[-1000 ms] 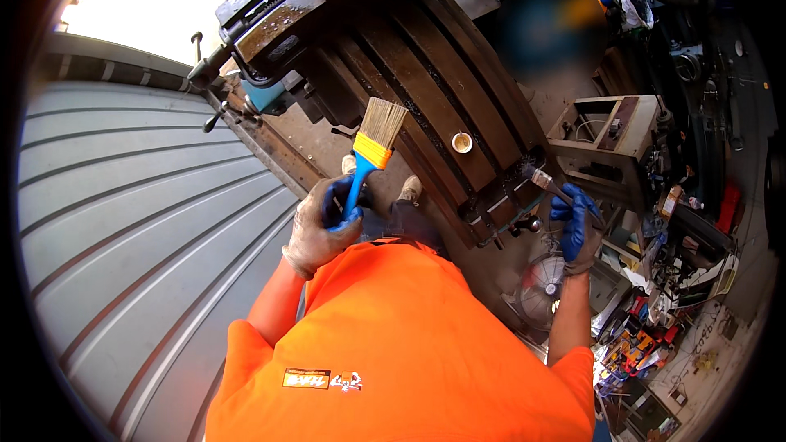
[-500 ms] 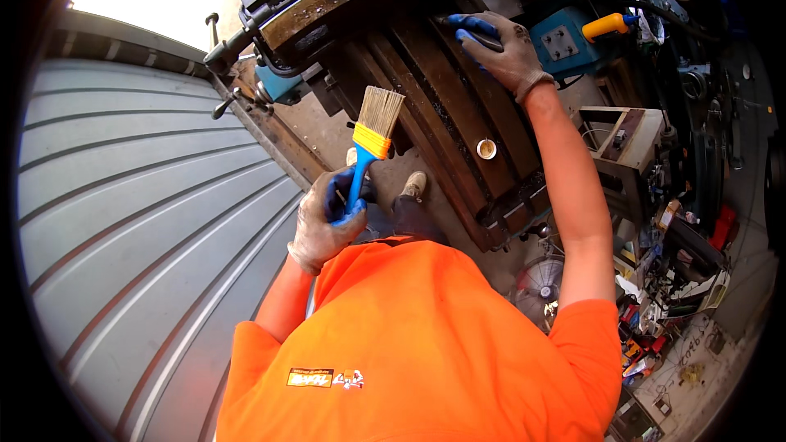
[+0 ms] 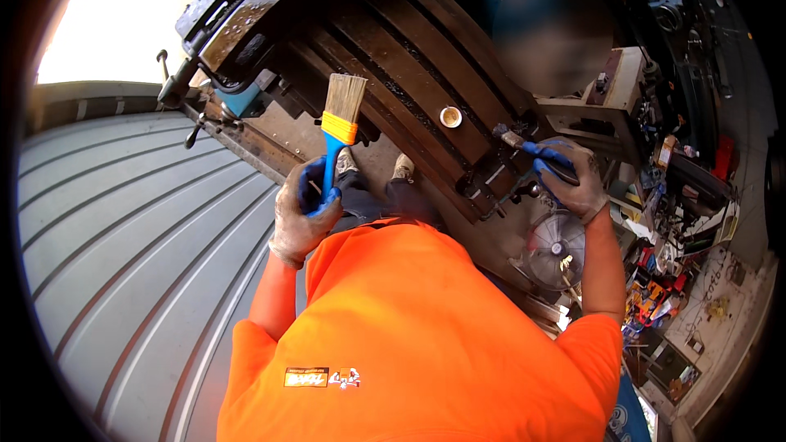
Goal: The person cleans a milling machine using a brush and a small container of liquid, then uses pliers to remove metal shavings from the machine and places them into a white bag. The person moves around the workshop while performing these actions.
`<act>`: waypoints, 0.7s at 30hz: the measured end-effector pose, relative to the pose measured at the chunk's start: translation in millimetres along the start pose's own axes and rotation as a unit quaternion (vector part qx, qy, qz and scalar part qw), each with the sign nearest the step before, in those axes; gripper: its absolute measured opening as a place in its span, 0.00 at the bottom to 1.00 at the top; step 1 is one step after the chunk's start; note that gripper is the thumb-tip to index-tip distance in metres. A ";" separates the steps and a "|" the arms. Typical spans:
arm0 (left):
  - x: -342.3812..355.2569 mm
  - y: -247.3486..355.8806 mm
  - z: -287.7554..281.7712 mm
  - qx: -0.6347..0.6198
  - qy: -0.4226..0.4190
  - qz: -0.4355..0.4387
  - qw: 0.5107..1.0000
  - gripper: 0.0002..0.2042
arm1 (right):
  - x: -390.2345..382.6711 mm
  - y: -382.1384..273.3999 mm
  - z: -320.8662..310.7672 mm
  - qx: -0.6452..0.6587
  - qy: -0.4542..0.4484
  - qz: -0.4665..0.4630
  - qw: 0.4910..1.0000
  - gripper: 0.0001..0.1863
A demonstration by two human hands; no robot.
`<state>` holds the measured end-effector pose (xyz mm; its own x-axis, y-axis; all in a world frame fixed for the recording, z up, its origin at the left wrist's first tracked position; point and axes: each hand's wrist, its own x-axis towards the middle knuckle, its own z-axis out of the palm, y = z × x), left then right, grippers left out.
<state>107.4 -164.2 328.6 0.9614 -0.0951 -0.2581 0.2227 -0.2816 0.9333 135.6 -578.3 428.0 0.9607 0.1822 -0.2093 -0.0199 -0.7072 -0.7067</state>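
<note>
Left of frame: grey ribbed panel [image 3: 131, 229]. Then the left hand [image 3: 304, 211], gloved, thumb and fingers pinching the blue handle of a wide brush [image 3: 341, 115], bristles up; much as a second ago (held in reserve, I'd judge).

Centre to upper middle: slotted metal table [image 3: 409, 57], chips in its grooves. White cup [image 3: 450, 117] sits on it, brownish contents.

Right of centre: the right hand [image 3: 569, 176], fingers closed round a small brush [image 3: 512, 137]. Half a second ago that hand was up by the table's far part, upper right; now it is back near the lower right end, bristles over the edge. Touching or not, I can't tell. Seems brushing goes in long passes, with this end getting attention again.
</note>
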 end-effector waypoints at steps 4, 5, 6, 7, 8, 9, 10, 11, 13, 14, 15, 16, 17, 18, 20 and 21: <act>4.8 3.7 7.3 -0.039 -0.037 -0.027 0.998 0.21 | -53.3 32.9 3.6 0.274 0.137 0.140 0.942 0.14; 5.5 3.5 10.0 -0.031 -0.044 -0.024 0.998 0.21 | -63.5 41.4 11.2 0.273 0.196 0.102 0.936 0.18; 6.2 2.0 11.2 -0.021 -0.048 -0.021 0.998 0.21 | -70.2 51.8 20.7 0.335 0.223 0.092 0.911 0.19; 6.6 0.8 12.8 -0.013 -0.051 -0.019 0.998 0.20 | -75.7 63.3 30.4 0.395 0.249 0.082 0.880 0.20; 8.0 0.3 14.6 -0.011 -0.052 -0.006 0.999 0.20 | -79.1 73.0 39.8 0.452 0.272 0.069 0.846 0.21; 8.0 1.0 16.3 -0.007 -0.051 0.007 0.999 0.20 | -80.3 78.4 52.0 0.428 0.278 0.094 0.855 0.22; 6.6 1.5 18.6 -0.004 -0.047 0.020 0.999 0.20 | -85.0 83.1 57.4 0.415 0.280 0.113 0.858 0.22; 4.4 1.6 19.3 -0.020 -0.044 0.000 0.999 0.20 | -86.4 87.2 62.6 0.406 0.278 0.129 0.861 0.22; 4.1 6.4 16.6 -0.010 -0.036 -0.005 0.999 0.20 | -88.8 98.7 70.2 0.488 0.268 0.072 0.828 0.23; 3.8 7.6 17.3 -0.009 -0.030 0.000 1.000 0.20 | -88.5 99.0 73.7 0.467 0.272 0.088 0.837 0.23; 2.8 12.0 17.2 -0.049 -0.022 -0.043 0.998 0.19 | -86.4 98.8 77.1 0.446 0.275 0.104 0.845 0.24; 1.2 12.0 12.5 -0.046 -0.017 -0.041 0.998 0.19 | -85.2 98.6 80.4 0.425 0.278 0.120 0.853 0.24; -0.7 10.6 11.4 -0.049 -0.010 -0.039 0.998 0.19 | -85.2 98.7 75.7 0.480 0.278 0.134 0.821 0.23; -2.4 9.6 10.1 -0.052 -0.003 -0.037 0.998 0.19 | -83.3 97.0 72.7 0.436 0.269 0.136 0.848 0.23; -3.3 14.6 9.4 -0.067 0.022 -0.047 0.996 0.19 | -77.8 86.0 63.0 0.343 0.252 0.137 0.895 0.22; -3.8 15.8 8.4 -0.075 0.034 -0.052 0.995 0.19 | -73.7 78.6 60.7 0.359 0.255 0.120 0.890 0.20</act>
<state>105.9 -176.3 342.3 0.9397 -0.0070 -0.3420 0.3377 -0.1402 0.9307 46.4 -605.8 346.7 0.9021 -0.3786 -0.2069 -0.2363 -0.0323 -0.9711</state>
